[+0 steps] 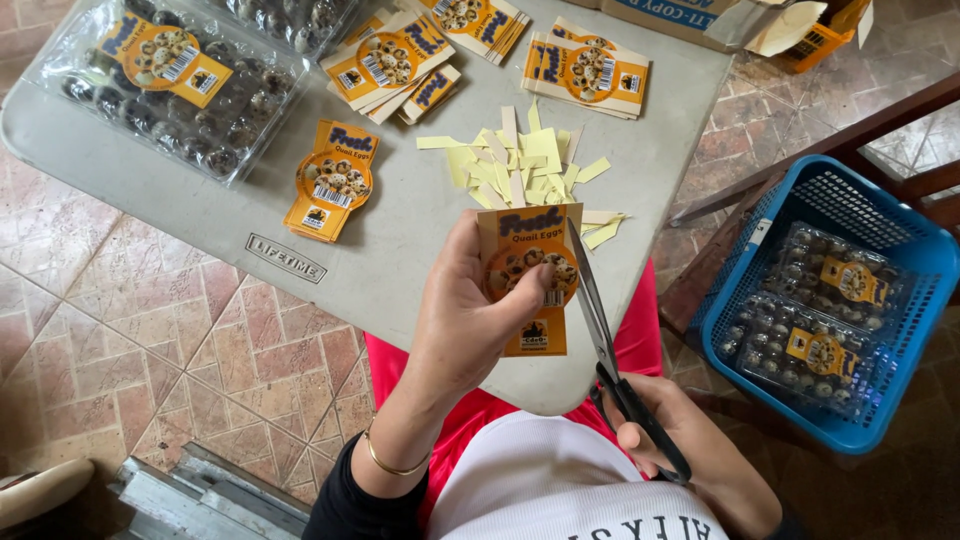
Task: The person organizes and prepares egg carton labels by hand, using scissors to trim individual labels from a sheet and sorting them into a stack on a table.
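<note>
Left hand first: I see it closed on an orange label, thumb on the printed face, fingers behind, holding it upright over the near edge of the tabletop. Right hand has its fingers through the black handles of the scissors, grip closed; blades run up along the label's right edge, touching or just beside it, can't tell which.

Then by size, as I see it:
- Grey folding tabletop fills the upper middle of the view, over a tiled floor.
- Blue plastic basket sits on the floor to the right, well apart from the hands, with two clear egg packs inside.
- Clear egg tray with a label under its lid, far left on the tabletop; a second one just beyond it.
- Fanned stacks of orange labels along the far edge; another stack to the right of them.
- Small stack of trimmed labels left of centre.
- Pile of pale yellow paper strips just beyond the held label.
</note>
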